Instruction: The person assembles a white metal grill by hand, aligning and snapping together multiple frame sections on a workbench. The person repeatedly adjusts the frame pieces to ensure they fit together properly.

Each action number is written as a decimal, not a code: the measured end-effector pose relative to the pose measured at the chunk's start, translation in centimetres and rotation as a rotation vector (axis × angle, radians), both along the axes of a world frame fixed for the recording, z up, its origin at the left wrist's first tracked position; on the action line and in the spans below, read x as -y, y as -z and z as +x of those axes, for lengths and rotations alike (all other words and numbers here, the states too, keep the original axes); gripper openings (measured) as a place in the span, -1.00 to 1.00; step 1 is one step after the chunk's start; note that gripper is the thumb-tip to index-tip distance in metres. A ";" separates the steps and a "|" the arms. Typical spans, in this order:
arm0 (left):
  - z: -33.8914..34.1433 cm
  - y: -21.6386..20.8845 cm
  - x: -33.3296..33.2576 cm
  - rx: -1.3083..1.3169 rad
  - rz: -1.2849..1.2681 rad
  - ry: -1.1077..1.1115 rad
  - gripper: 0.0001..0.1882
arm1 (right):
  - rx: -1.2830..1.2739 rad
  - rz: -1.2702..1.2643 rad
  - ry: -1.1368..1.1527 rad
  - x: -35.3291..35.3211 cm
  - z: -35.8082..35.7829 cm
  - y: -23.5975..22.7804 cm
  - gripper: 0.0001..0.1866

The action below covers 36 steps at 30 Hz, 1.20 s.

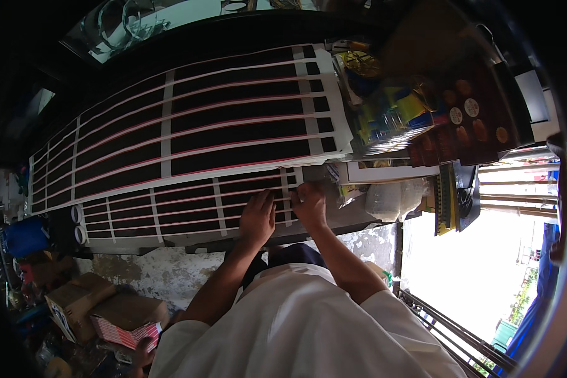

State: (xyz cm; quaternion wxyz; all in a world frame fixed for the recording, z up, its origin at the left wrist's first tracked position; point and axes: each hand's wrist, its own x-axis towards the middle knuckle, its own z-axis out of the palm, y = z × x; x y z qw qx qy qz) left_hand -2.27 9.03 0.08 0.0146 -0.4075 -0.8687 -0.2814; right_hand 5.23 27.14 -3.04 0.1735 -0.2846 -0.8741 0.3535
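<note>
A narrow dark sheet (186, 205) lies along the near edge of the table, crossed by long pale strips and a few grey cross bands. My left hand (258, 217) rests on it towards its right part, fingers stretched forward and holding nothing that shows. At the sheet's right end is my right hand (310, 203), its fingers curled in; anything between them is hidden. Just beyond, a larger stack of sheets (233, 113) with white and red strips over black panels covers much of the table. Two white-rimmed tape rolls (77, 215) sit by the narrow sheet's left end.
Clear plastic packs (390, 120) and dark red packages (472, 120) crowd the table's right end, near a white plastic bundle (394, 200). Cardboard boxes (82, 299) stand low at left, beside red-and-white striped paper (129, 334). A bright opening (463, 258) is at right.
</note>
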 end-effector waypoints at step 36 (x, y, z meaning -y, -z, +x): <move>0.6 -0.2 0.2 0.046 -0.015 0.021 -0.61 | 0.106 -0.091 0.208 2.0 -1.7 -0.3 -0.89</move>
